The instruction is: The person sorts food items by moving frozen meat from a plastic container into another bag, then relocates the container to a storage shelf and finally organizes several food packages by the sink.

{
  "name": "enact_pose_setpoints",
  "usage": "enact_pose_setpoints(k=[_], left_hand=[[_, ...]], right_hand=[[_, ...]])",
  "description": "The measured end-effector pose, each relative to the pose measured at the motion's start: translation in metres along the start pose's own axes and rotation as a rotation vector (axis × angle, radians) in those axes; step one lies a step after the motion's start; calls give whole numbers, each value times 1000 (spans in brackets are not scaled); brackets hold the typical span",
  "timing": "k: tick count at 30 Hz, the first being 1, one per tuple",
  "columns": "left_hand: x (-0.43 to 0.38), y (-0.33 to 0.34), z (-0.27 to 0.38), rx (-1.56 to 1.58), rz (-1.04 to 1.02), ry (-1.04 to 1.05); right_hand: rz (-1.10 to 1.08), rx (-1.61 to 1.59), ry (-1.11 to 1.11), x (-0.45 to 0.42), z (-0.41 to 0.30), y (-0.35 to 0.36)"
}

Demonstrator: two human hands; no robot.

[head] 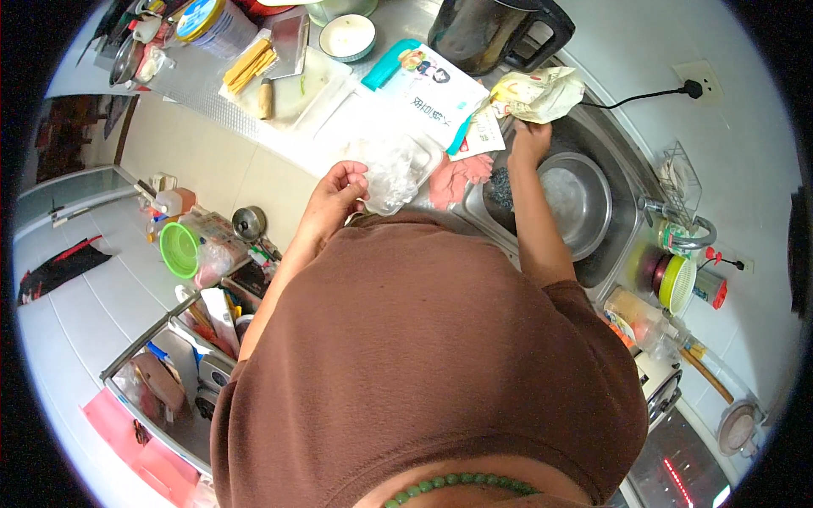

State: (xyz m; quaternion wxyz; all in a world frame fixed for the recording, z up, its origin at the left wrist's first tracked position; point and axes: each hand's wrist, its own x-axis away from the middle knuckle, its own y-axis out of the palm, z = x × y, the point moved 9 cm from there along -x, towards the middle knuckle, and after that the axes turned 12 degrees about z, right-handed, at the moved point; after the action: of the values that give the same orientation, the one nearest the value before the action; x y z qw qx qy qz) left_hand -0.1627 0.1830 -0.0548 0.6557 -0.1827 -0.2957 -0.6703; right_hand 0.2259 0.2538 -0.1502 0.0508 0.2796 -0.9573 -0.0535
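My left hand [338, 190] is at the near left corner of a clear plastic tray [424, 145], its thumb and fingers curled together. Crumpled clear plastic film [389, 174] lies in the tray right beside the fingertips; whether they pinch it is unclear. Over the sink's far corner, my right hand [532, 141] grips the lower edge of a crumpled pale yellow bag [540, 94], fingertips partly hidden. Between the hands lies a white and teal printed food packet [432, 95], partly over a smaller paper sachet [481, 134]. A pink cloth [458, 180] sits by the sink rim.
A metal basin [577, 203] stands in the steel sink [625, 238]. Behind the packet is a black electric kettle [486, 32]. Farther left are a white bowl [347, 37], yellow sticks [249, 66], and a wooden-handled cleaver [265, 100] on a cutting board [321, 73].
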Motion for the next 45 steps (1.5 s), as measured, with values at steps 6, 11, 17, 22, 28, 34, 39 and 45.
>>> enact_pose_setpoints(k=[6,11,17,22,28,34,39,45], left_hand=[[1,2,-3,25,15,-33],[-1,7,-3,-16,-34,-10],[0,0,-4,-10,-22,8],[1,-6,-11,-28,-6,-23],[2,-4,-12,-21,-22,-9],[6,-5,-10,-8,-1,-12],[7,-5,-4,-8,-26,17],[0,-8,14,-29,-99,49]], right_hand=[[-366,151,299,71,-5,7],[-470,330,436,92,32,30],[-460,387,433,91,40,57],[-356,400,404,91,37,66],[-339,307,194,91,19,75],[-373,381,-107,87,-13,77],[-328,434,-288,89,-71,79],[-299,414,-546,88,-124,78]])
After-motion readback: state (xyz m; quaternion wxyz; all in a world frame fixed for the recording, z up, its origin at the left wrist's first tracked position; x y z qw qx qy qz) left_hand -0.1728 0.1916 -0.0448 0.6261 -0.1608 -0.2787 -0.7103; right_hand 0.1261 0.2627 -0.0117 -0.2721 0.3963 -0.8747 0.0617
